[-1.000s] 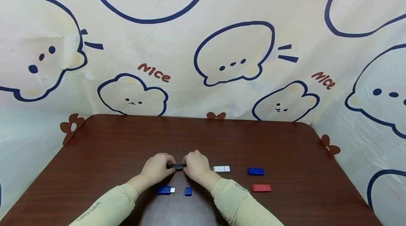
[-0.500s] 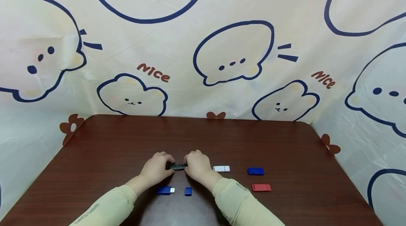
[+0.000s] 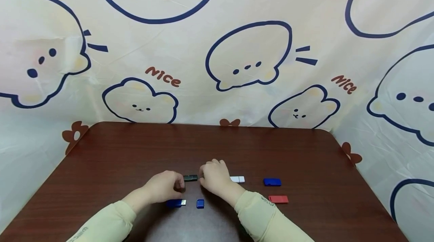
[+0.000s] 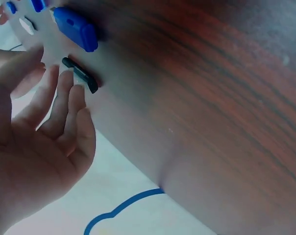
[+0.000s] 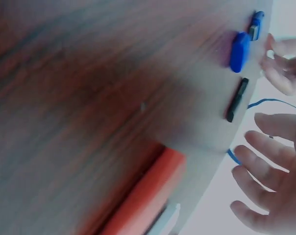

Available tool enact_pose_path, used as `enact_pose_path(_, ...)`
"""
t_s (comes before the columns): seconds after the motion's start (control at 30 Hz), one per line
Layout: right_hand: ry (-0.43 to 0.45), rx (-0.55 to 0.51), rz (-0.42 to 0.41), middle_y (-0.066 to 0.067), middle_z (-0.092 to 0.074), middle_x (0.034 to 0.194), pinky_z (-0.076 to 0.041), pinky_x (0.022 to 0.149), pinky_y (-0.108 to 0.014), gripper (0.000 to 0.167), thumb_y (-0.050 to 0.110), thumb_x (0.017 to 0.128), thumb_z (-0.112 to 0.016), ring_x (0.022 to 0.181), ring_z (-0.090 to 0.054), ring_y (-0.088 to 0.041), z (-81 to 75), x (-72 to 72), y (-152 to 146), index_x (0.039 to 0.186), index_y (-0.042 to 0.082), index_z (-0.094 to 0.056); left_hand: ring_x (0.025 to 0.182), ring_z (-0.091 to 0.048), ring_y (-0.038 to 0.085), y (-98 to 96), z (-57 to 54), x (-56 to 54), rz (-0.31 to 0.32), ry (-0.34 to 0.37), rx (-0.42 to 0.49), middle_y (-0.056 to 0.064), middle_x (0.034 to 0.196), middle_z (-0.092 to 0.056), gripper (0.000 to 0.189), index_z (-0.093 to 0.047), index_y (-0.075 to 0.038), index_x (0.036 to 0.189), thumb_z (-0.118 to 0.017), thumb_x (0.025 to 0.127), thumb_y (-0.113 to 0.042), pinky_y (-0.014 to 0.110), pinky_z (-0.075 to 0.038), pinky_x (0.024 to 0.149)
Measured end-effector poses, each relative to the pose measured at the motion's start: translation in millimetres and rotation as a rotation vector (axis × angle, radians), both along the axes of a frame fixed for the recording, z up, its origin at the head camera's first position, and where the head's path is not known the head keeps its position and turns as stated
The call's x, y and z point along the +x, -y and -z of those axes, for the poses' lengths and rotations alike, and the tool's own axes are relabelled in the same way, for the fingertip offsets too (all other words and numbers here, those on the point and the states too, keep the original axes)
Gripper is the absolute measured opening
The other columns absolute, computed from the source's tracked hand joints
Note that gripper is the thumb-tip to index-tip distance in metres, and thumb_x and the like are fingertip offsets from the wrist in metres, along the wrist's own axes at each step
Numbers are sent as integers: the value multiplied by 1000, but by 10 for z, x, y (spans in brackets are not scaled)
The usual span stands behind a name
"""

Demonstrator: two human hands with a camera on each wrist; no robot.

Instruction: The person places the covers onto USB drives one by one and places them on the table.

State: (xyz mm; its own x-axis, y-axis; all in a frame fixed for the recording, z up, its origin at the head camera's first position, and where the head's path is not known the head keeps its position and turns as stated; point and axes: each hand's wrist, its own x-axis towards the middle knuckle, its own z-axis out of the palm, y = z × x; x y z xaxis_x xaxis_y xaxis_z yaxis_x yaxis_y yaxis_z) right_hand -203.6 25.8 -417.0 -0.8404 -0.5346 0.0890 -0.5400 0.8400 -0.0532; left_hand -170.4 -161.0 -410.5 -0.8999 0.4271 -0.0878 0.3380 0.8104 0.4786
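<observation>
A black capped USB stick (image 3: pixel 190 178) lies on the table between the two hands, held by neither. The left hand (image 3: pixel 166 186) hovers above the blue USB stick (image 3: pixel 174 203), whose metal plug is bare; its fingers are loosely bent and grip nothing. The detached blue cap (image 3: pixel 200 204) lies to the right of that plug. The right hand (image 3: pixel 215 176) is just right of the black stick, with fingers apart and nothing between them in the right wrist view. It partly hides the white USB stick (image 3: pixel 238 179).
Farther right, a second blue USB stick (image 3: pixel 272 182) lies behind a red USB stick (image 3: pixel 278 199). The brown table (image 3: pixel 217 144) ends at a cartoon-printed cloth (image 3: pixel 190 53) at the back and sides.
Both hands have let go of the black USB stick, which stays on the table. The left hand has moved back toward the uncapped blue stick; the right has shifted slightly right.
</observation>
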Motion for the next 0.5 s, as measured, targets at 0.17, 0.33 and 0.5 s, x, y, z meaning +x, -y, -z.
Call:
enact_pose_path(0.17,83,49,-77,10,-67,74,-40,60,-26,5,26,77,-71,70,-58,-11,-68,115,-41,74,22,-71,67,-49,6,42,7,54,44,-7,-69,-7,73,-58,24,-63,-15,76,-81,60,-14,28,-42,59)
enact_pose_path(0.33,211,113,-94,13,-58,60,-36,47,-23,17,31,72,-76,55,-48,-3,-85,244,-18,63,23,-65,59,-44,2,52,8,85,73,-3,-65,-9,65,-54,21,-62,-16,69,-80,58,-12,23,-37,53)
enact_pose_path(0.5,235,161,-89,14,-57,57,-36,46,-22,17,29,68,-80,53,-46,-1,-71,305,24,62,23,-64,56,-42,2,27,16,90,75,23,-65,-10,61,-51,21,-61,-16,66,-79,57,-11,23,-36,51)
